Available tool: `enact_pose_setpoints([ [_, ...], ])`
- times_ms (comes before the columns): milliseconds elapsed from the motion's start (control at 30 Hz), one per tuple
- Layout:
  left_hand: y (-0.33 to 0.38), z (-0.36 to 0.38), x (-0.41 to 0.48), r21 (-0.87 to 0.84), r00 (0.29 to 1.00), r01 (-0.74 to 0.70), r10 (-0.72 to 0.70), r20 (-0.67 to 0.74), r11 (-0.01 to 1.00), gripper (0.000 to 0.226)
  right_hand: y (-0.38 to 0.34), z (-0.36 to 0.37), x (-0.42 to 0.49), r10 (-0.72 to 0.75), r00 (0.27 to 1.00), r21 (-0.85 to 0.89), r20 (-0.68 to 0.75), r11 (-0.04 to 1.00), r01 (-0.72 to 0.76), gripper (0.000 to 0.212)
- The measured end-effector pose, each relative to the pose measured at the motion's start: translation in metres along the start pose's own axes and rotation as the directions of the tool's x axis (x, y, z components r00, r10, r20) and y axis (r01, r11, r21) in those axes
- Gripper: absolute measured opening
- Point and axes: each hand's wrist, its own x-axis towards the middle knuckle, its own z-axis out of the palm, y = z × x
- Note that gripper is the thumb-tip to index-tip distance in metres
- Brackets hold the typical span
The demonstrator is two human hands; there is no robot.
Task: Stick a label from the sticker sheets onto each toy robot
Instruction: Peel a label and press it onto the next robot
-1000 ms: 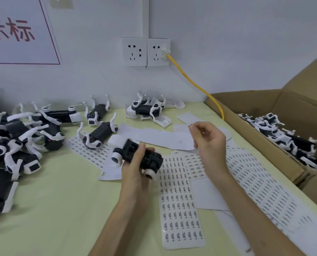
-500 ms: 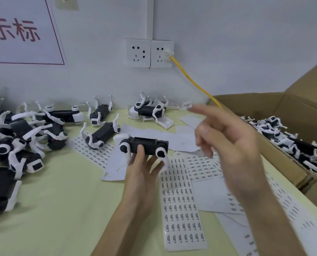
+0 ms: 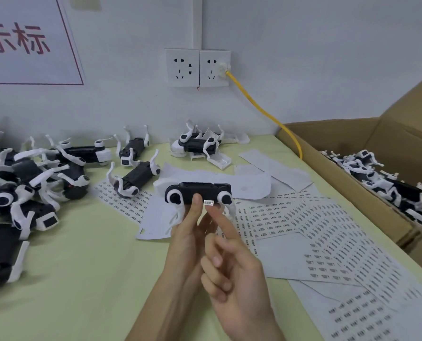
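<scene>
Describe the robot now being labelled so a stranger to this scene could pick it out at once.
Below the wall sockets, above the sticker sheets on the table, a left hand holds one robot level. Unlike the other robots, which lie on the table or in the box, it is lifted, and the right hand has a label on a fingertip at its lower edge.

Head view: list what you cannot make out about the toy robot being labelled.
- Label print: too small to read, head view.
- Label stuck down or only on the right hand's fingertip: too small to tell.
- Toy robot's lower side: hidden behind the left hand.
- Robot pile, left: cut by the frame edge.
</scene>
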Motion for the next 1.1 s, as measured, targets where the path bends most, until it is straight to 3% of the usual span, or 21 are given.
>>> enact_pose_setpoints([
  [167, 0.0013, 0.0051, -0.0052, -0.013, 1.0, -0.023, 0.023, 0.017, 1.0, 0.022, -0.0003, -0.0007, -0.0002, 0.013, 1.0, -0.001, 0.002, 1.0, -0.013, 0.048],
  [600, 0.0003, 0.0098, -0.0075, 0.081, 0.998, -0.062, 0.062, -0.003, 0.995, 0.032, 0.0008, -0.0043, 0.0006, -0.03, 0.999, 0.048, -0.03, 0.998, 0.031, 0.048],
  [833, -0.0028, 0.0086, -0.006, 0.11, 0.997, -0.01, 0.019, -0.076, 0.994, 0.023, 0.0016, -0.0031, 0.001, -0.04, 0.995, 0.061, -0.094, 0.997, 0.046, 0.043],
  [967, -0.0051, 0.0071, -0.0063, 0.109, 0.995, 0.037, -0.026, -0.097, 0.993, 0.048, 0.0022, -0.0041, 0.003, -0.033, 0.99, 0.063, -0.139, 0.997, 0.042, 0.045],
  [1100, -0.0069, 0.006, -0.0055, 0.119, 0.993, 0.049, -0.035, -0.112, 0.992, 0.055, 0.0026, -0.0054, 0.0042, -0.033, 0.986, 0.062, -0.163, 0.997, 0.043, 0.048],
])
